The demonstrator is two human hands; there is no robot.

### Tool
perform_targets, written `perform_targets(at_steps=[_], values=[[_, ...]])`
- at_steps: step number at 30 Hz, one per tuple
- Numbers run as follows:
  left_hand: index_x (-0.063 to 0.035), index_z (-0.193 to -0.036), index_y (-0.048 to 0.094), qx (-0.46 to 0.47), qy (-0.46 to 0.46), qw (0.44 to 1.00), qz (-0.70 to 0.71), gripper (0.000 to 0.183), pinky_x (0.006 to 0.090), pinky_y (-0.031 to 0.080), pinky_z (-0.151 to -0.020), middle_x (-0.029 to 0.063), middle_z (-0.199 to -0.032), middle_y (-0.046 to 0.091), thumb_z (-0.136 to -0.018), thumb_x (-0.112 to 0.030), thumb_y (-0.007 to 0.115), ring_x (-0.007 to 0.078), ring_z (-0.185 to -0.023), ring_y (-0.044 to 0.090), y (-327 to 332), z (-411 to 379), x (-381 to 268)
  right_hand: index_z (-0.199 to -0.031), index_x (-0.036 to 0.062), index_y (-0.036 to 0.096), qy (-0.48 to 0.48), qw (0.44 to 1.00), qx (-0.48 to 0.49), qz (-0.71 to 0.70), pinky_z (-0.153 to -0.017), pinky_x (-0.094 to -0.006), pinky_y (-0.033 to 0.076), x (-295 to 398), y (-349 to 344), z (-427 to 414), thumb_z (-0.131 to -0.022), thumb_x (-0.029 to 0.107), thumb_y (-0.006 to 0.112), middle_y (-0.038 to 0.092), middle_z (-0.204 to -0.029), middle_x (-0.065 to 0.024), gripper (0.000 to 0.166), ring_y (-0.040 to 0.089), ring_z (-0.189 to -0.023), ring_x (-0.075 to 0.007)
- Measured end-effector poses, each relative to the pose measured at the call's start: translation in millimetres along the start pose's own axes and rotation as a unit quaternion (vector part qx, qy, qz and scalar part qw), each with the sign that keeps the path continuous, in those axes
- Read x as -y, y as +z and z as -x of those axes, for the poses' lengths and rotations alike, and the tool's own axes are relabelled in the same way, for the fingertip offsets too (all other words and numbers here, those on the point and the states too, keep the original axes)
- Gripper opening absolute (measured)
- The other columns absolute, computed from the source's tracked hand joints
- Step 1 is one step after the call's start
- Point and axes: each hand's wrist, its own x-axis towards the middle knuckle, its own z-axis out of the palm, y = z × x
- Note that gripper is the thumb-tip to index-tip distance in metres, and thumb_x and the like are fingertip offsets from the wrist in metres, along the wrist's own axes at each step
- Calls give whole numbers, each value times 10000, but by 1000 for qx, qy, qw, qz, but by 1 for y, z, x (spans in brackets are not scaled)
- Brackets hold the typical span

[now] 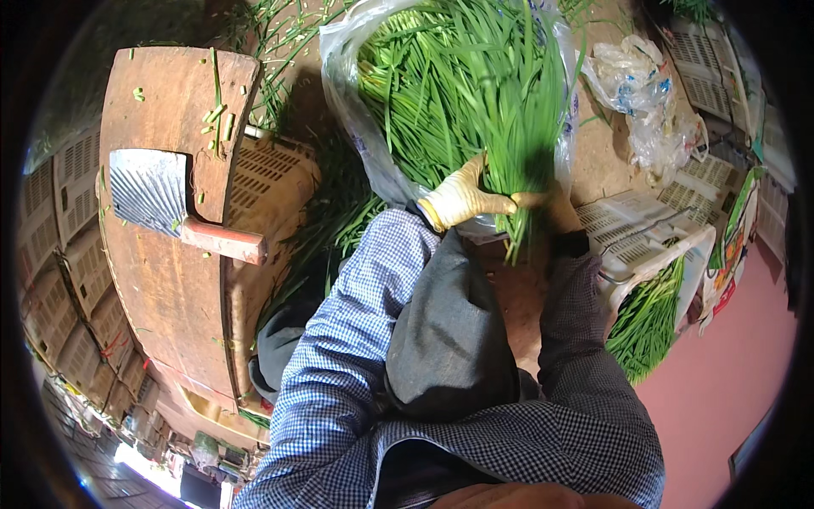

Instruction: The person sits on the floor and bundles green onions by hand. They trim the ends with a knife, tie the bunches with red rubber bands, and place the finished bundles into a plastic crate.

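Note:
In yellowish-white work gloves, both my hands grip a bunch of long green leaves, likely garlic chives, near its lower stem ends. My left hand wraps the bunch from the left, its thumb across the front. From the right, my right hand closes on the same stems; it is in shadow and partly blurred. Behind the bunch, a clear plastic bag holds a large heap of the same leaves. The bunch's leaf tips overlap this heap, and its stem ends point down towards my knees.
At left a cleaver with a wooden handle lies on a wooden board scattered with cut stem pieces. A plastic crate stands beside the board. Crumpled plastic bags lie at right, near a white crate and more leaves.

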Motion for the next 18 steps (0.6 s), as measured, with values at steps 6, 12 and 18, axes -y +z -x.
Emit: perform_targets(at_steps=[6, 12, 18], values=[[38, -1390, 455, -42, -17, 989, 142, 851, 315, 425, -1047, 134, -1234, 629, -708, -199, 906, 207, -1165, 564, -6, 23, -10, -1297, -12, 550, -187, 951, -81, 234, -938, -354, 497, -3, 68, -2, -890, 225, 708, 644, -1200, -100, 497, 620, -1084, -239], [-23, -1260, 583, -289, 65, 901, 315, 496, 387, 499, -978, 98, -1151, 667, -810, -111, 772, 254, -1060, 632, -5, 50, 27, -1447, 28, 396, -136, 798, -110, 576, -749, -421, 504, 3, 128, -18, -737, 246, 773, 579, -1121, -129, 833, 622, -953, -312], [35, -1016, 686, -449, 48, 833, 319, 220, 388, 557, -857, 123, -943, 716, -800, 6, 709, 270, -870, 683, -16, 34, 25, -1436, 31, 449, -111, 835, -57, 535, -924, -433, 495, -4, 136, -22, -736, 237, 808, 567, -1233, -149, 813, 609, -1098, -305]])
